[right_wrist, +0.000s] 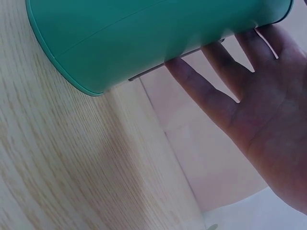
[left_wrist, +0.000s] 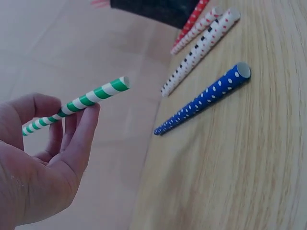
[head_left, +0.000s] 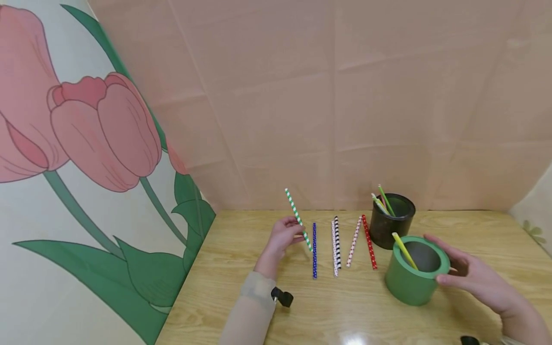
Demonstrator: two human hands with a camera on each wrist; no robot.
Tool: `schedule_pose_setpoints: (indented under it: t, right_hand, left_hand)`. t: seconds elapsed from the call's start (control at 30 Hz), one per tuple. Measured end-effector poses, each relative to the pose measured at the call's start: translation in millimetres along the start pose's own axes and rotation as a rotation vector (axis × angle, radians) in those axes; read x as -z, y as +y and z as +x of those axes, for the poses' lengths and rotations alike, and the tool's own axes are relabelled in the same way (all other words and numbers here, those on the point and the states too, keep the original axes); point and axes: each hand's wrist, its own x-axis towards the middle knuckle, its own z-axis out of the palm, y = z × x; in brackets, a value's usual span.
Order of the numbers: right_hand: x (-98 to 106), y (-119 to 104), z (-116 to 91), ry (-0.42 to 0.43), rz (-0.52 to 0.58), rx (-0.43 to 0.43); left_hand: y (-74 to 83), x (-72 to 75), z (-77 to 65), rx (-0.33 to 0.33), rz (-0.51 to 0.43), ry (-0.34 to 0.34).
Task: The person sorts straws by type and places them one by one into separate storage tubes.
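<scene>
Between its thumb and fingers my left hand pinches a green-and-white striped paper straw, tilted above the table. One end of that straw points toward the table side in the left wrist view. Just right of this hand lies a blue straw with white dots. My right hand holds a green cup from its right side, thumb at the front and fingers toward the back. A yellow straw leans inside the green cup. The fingertips meet the cup's wall.
Right of the blue straw lie a black-and-white striped straw, a pale dotted straw, a white straw with red marks and a red dotted straw. Behind the green cup stands a black cup with several thin sticks. A pink cloth hangs behind the table.
</scene>
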Motion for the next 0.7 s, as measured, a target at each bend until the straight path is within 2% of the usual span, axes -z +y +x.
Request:
schedule_pose_setpoints:
  t: [0.2,0.37,0.57,0.7]
  right_hand:
    - [0,-1,0,0.004,-0.002,0.009]
    - [0,1,1,0.023,-0.008,0.011]
    - [-1,-1,4,0.046,0.014,0.021]
    - [-2,0,3,0.048,0.018,0.019]
  left_hand:
    - [4.7,-3.7,-2.5,-0.02,-0.01,0.001]
    - [8.5,-10.4,-4.4,-0.059,-0.054,-0.002]
    - [15.2,-23.9,-10.8,-0.137,-0.122,-0.003]
    - [16.8,-36.0,-17.2,-0.174,-0.176,-0.029]
